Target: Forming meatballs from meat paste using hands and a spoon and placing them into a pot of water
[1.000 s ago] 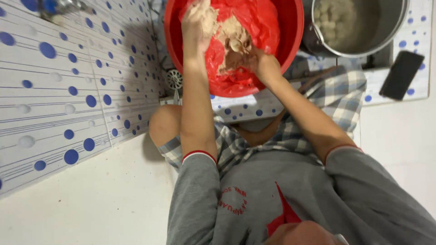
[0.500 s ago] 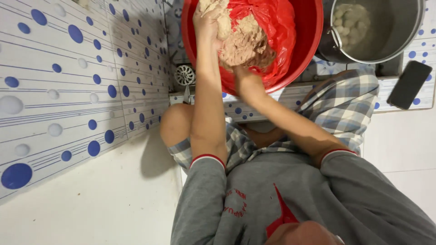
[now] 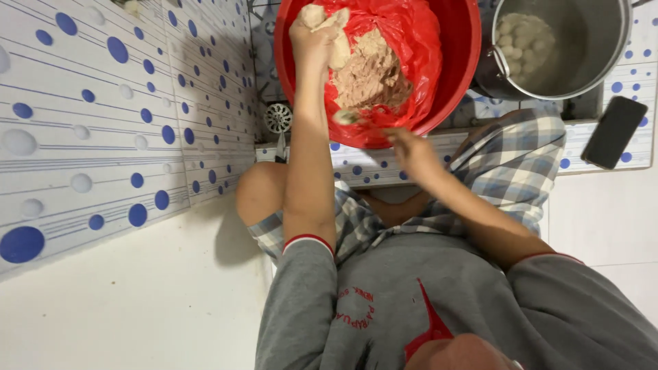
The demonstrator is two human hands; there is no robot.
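L hand (image 3: 312,31) fisted round a dough lump (image 3: 327,20); R hand (image 3: 409,147) loosely open, dough mass (image 3: 370,75) in red basin (image 3: 459,62) just ahead.

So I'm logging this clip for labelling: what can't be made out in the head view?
- Left hand: fingers coated in dough, so its grip is unclear.
- Right hand: motion-blurred.
- Bowl: far rim cut off by the top edge.
- Pot: pale round contents too small to identify.

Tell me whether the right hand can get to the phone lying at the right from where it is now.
Probably yes. The right hand sits at the red basin's near rim, and only the checked-shorts knee lies between it and the phone.
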